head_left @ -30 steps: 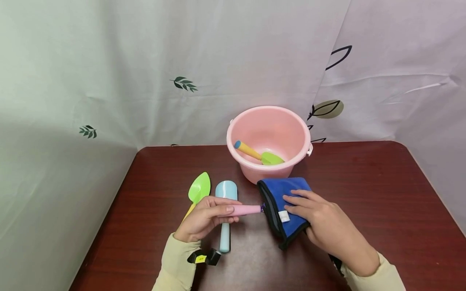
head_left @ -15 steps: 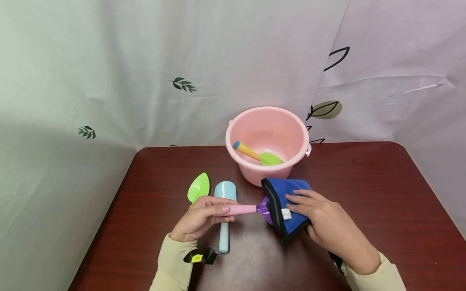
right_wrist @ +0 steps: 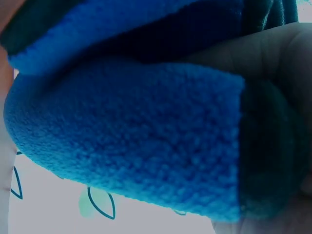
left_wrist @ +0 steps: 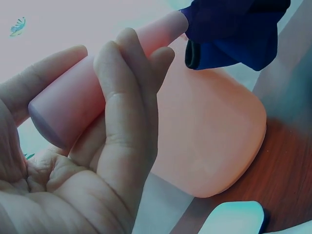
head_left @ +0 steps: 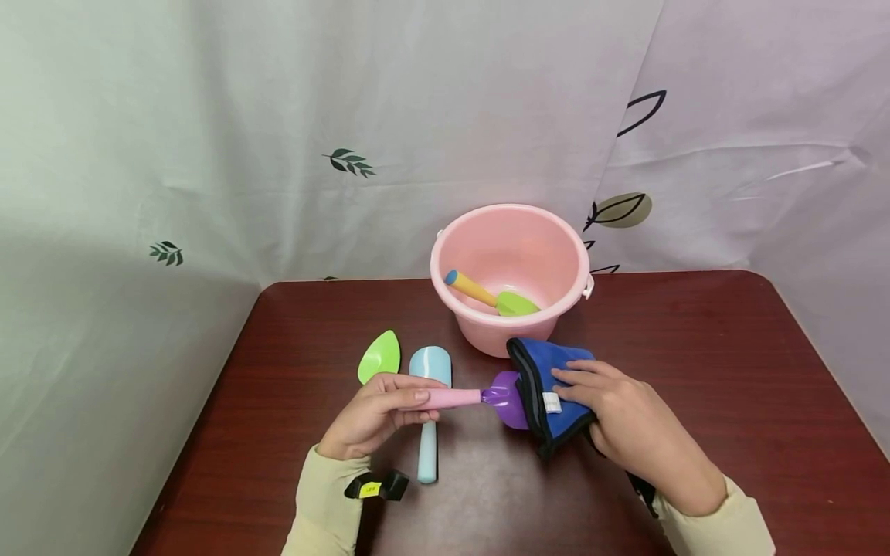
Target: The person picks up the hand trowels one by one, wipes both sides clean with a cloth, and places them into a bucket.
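My left hand (head_left: 368,417) grips the pink handle (left_wrist: 73,102) of a toy shovel with a purple blade (head_left: 507,398). The shovel points right, held above the table, and its blade tip is hidden in a folded blue cloth (head_left: 556,359) with black edging and a white tag. My right hand (head_left: 636,425) holds this cloth around the blade, fingers spread over the top. In the right wrist view the fuzzy blue cloth (right_wrist: 136,131) fills most of the picture, doubled over within the hand.
Behind the cloth stands a pink bucket (head_left: 490,336) with a yellow-handled green trowel (head_left: 473,288) inside. A light blue scoop (head_left: 428,455) lies partly beneath my left hand, beside another green trowel (head_left: 380,357). Patterned curtain (head_left: 417,116) hangs behind the brown table (head_left: 695,340).
The left hand has drawn the shovel slightly leftward, so more of the purple blade shows outside the cloth. The cloth and right hand have shifted slightly right.
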`<state>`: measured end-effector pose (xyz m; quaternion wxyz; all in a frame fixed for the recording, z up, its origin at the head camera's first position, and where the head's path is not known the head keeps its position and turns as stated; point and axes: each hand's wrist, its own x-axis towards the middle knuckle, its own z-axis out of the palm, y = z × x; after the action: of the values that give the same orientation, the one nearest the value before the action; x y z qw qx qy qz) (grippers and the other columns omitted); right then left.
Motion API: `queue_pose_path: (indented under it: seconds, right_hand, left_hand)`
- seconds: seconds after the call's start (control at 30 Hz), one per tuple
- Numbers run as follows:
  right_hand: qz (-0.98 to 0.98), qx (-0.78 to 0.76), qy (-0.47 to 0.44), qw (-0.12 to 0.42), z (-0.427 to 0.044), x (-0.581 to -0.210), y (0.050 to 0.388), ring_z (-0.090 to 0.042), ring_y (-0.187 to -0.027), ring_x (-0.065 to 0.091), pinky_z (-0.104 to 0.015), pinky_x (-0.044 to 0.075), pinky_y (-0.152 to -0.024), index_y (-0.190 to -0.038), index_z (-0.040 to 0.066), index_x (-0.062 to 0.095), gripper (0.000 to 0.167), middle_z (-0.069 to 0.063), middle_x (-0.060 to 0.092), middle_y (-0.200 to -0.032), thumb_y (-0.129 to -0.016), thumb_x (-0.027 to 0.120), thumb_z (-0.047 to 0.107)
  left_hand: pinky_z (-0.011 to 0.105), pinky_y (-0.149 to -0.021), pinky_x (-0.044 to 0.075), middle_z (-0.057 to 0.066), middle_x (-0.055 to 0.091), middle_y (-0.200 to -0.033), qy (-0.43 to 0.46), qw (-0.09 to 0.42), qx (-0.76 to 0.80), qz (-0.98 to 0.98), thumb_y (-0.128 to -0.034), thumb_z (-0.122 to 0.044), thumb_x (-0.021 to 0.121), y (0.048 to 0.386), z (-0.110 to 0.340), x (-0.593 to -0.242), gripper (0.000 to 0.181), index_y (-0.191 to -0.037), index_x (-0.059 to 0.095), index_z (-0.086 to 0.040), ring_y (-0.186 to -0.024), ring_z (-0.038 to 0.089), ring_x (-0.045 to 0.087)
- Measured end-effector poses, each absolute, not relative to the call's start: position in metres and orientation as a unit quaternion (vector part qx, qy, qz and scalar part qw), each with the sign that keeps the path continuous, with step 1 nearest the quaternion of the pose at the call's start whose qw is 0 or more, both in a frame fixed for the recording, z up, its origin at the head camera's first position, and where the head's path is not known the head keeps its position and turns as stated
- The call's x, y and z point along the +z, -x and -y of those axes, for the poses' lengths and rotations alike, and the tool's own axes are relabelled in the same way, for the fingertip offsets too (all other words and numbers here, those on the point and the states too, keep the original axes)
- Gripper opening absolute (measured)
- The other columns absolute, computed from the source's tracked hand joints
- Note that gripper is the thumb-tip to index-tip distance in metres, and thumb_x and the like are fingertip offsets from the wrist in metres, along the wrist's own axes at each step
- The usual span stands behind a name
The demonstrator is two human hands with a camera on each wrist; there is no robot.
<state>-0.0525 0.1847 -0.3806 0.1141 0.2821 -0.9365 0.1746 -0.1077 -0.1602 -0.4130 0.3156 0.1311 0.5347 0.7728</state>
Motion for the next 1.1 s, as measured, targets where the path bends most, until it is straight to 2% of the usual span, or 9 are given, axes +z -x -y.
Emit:
queue_pose_path:
  seconds: [0.1,0.3,0.6,0.77,0.9,1.1]
  right_hand:
    - [0.934,0.175,-0.285,0.123,-0.187,-0.381,0.053,-0.031,-0.119,0.062,-0.045,0.057,-0.082,-0.105,0.004,0.078,0.051,-0.007,0.071,-0.121,-0.064,0.056,-0.015]
    - [0.937,0.168,-0.28,0.119,-0.191,-0.381,0.054,-0.031,-0.116,0.063,-0.045,0.057,-0.082,-0.104,0.005,0.078,0.05,-0.007,0.071,-0.12,-0.063,0.057,-0.014]
    - [0.953,0.172,-0.218,0.119,-0.195,-0.379,0.053,-0.03,-0.11,0.067,-0.05,0.057,-0.078,-0.103,0.005,0.078,0.045,-0.005,0.072,-0.114,-0.064,0.063,-0.01]
    - [0.952,0.18,-0.208,0.137,-0.196,-0.378,0.053,-0.028,-0.105,0.068,-0.05,0.057,-0.075,-0.106,0.007,0.077,0.049,-0.004,0.073,-0.111,-0.062,0.061,-0.01]
    - [0.95,0.185,-0.205,0.144,-0.195,-0.378,0.053,-0.027,-0.103,0.069,-0.049,0.057,-0.075,-0.106,0.007,0.077,0.05,-0.004,0.073,-0.109,-0.063,0.06,-0.01]
    - [0.948,0.186,-0.204,0.156,-0.194,-0.38,0.054,-0.027,-0.1,0.07,-0.049,0.057,-0.074,-0.105,0.006,0.077,0.049,-0.005,0.074,-0.107,-0.063,0.058,-0.01]
  left_hand:
    - [0.03,-0.084,0.057,0.011,0.074,-0.108,-0.135,0.316,0.775,-0.531,-0.0963,0.004,0.054,0.109,0.164,-0.413,0.029,-0.111,0.077,-0.005,-0.089,0.015,0.073]
    - [0.026,-0.081,0.057,0.009,0.074,-0.103,-0.135,0.315,0.777,-0.528,-0.0972,0.006,0.05,0.112,0.171,-0.413,0.032,-0.111,0.077,-0.006,-0.081,0.013,0.072]
    - [0.026,-0.076,0.057,0.007,0.075,-0.097,-0.134,0.287,0.742,-0.591,-0.097,0.001,0.056,0.113,0.189,-0.408,0.026,-0.109,0.077,-0.006,-0.075,0.012,0.069]
    - [0.026,-0.073,0.057,0.008,0.075,-0.095,-0.141,0.259,0.713,-0.636,-0.0962,-0.001,0.061,0.108,0.198,-0.397,0.021,-0.112,0.075,0.003,-0.073,0.012,0.067]
    - [0.026,-0.069,0.056,0.01,0.074,-0.088,-0.144,0.237,0.689,-0.67,-0.0954,-0.003,0.064,0.103,0.203,-0.386,0.022,-0.112,0.072,0.009,-0.071,0.012,0.066]
    - [0.031,-0.068,0.057,0.018,0.073,-0.084,-0.159,0.221,0.661,-0.699,-0.093,-0.002,0.068,0.099,0.207,-0.364,0.024,-0.112,0.07,0.012,-0.072,0.017,0.069]
